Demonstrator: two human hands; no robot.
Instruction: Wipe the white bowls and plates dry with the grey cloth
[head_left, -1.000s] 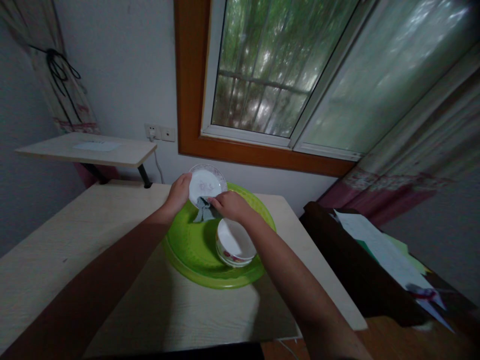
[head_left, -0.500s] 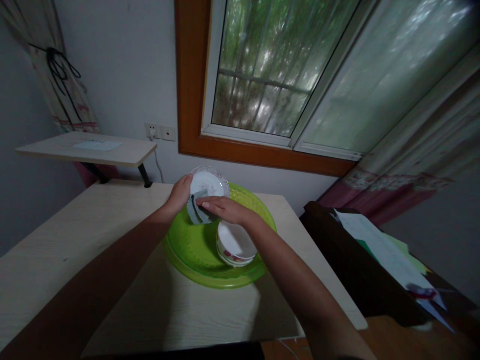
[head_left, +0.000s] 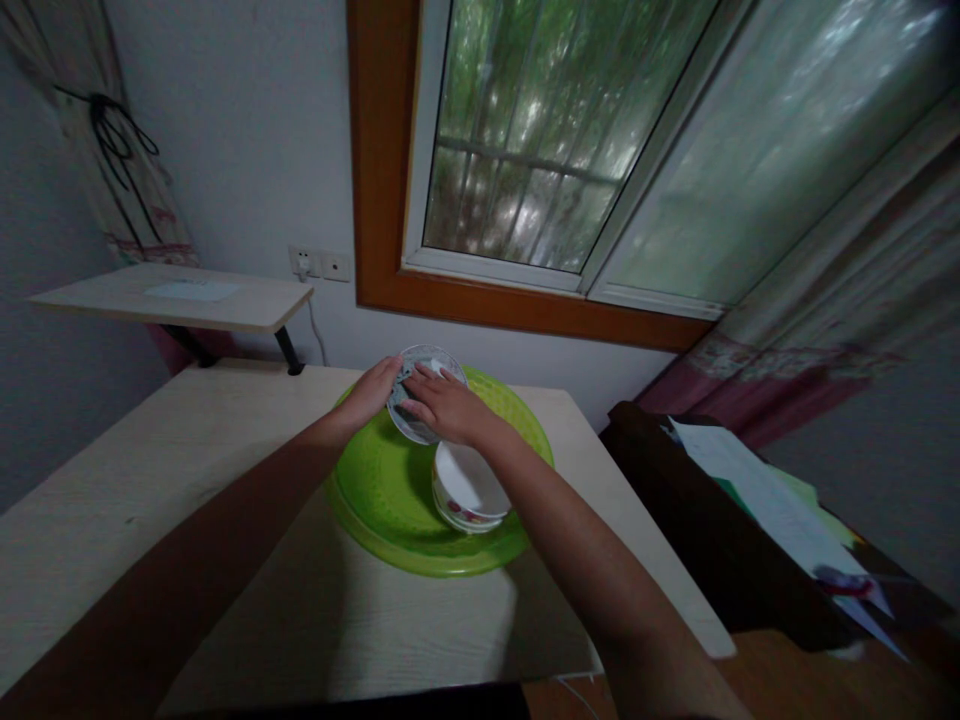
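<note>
Left hand grips the plate; spread right hand now presses the cloth higher, covering more of it

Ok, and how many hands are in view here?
2. The left hand grips the left edge of the plate; the right hand is spread over the cloth on it.

Left hand gripping, right hand spread flat, both forearms reaching forward
</note>
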